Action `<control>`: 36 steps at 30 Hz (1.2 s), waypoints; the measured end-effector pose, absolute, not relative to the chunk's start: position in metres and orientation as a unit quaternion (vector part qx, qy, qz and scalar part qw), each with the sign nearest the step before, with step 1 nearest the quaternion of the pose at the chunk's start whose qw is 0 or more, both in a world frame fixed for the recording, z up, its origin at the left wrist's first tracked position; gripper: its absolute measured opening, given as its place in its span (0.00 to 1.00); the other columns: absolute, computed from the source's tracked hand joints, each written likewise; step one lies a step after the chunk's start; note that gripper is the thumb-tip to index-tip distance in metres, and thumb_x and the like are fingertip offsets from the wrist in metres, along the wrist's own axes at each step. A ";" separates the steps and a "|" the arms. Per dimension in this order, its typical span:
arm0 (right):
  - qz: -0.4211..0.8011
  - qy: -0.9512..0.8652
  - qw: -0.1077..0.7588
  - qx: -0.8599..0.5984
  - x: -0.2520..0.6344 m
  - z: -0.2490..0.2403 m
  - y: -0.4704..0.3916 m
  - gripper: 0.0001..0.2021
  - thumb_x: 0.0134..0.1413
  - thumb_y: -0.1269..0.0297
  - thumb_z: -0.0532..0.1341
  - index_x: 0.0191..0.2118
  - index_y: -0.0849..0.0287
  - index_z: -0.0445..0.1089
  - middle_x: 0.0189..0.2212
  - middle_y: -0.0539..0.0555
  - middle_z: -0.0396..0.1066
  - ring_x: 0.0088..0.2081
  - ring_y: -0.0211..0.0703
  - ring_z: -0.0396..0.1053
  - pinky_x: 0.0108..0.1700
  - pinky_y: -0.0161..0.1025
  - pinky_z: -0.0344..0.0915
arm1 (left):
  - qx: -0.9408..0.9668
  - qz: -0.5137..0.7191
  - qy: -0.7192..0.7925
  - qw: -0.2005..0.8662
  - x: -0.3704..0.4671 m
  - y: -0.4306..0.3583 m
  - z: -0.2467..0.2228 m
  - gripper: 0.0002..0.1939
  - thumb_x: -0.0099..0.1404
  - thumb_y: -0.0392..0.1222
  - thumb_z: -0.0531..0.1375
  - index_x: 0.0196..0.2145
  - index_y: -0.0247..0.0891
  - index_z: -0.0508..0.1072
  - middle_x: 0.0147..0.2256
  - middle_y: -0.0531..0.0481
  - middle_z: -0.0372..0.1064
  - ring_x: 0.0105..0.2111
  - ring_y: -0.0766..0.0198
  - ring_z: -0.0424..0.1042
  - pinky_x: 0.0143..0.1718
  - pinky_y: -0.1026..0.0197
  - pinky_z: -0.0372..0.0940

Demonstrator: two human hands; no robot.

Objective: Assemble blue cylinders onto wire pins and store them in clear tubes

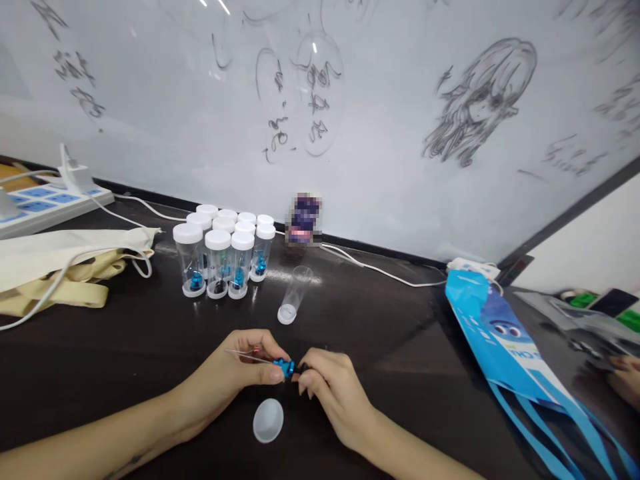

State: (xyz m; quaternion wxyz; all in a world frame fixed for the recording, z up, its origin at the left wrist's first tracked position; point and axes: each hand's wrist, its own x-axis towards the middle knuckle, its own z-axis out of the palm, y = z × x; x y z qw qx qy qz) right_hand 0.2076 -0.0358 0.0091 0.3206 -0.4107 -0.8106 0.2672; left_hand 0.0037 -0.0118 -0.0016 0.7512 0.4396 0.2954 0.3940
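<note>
I'm watching blue part (283,366) sitting between both hands, just above dark table (150,347), long axis running left-right. Left hand (240,373) pinching its left end plus thin wire (245,357); right hand (327,387) gripping right end. Both equally near.

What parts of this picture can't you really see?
- Head view: the small blue part is mostly covered by the left hand and right hand, so its shape is unclear.
- The box by the whiteboard is blurred out; nothing on it is readable.
- The capped tubes hold blue bits too small to identify.
- Another person's hand is cut off by the right edge.
- The blue bag runs off the bottom edge.
</note>
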 end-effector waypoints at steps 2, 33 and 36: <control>0.263 -0.813 0.314 -0.414 0.207 0.010 -0.036 0.16 0.68 0.58 0.53 0.29 0.58 0.67 0.25 0.49 0.65 0.28 0.38 0.64 0.32 0.35 0.58 | 0.440 0.395 0.294 0.751 0.004 -0.012 -0.001 0.06 0.51 0.34 0.71 0.27 0.38 0.79 0.27 0.53 0.76 0.30 0.66 0.71 0.36 0.65 0.61; 0.263 -0.795 0.359 -0.411 0.207 0.011 -0.036 0.09 0.62 0.58 0.61 0.36 0.58 0.70 0.29 0.49 0.65 0.29 0.39 0.63 0.33 0.35 0.59 | 0.433 0.395 0.298 0.753 0.004 -0.011 0.002 0.06 0.51 0.36 0.72 0.27 0.38 0.78 0.28 0.53 0.77 0.31 0.65 0.71 0.38 0.64 0.61; 0.277 -0.802 0.334 -0.410 0.208 0.010 -0.035 0.15 0.65 0.57 0.57 0.28 0.59 0.68 0.24 0.48 0.63 0.27 0.37 0.62 0.31 0.35 0.57 | 0.440 0.385 0.304 0.752 0.004 -0.011 0.003 0.07 0.50 0.36 0.72 0.27 0.38 0.78 0.28 0.53 0.76 0.31 0.66 0.70 0.36 0.65 0.60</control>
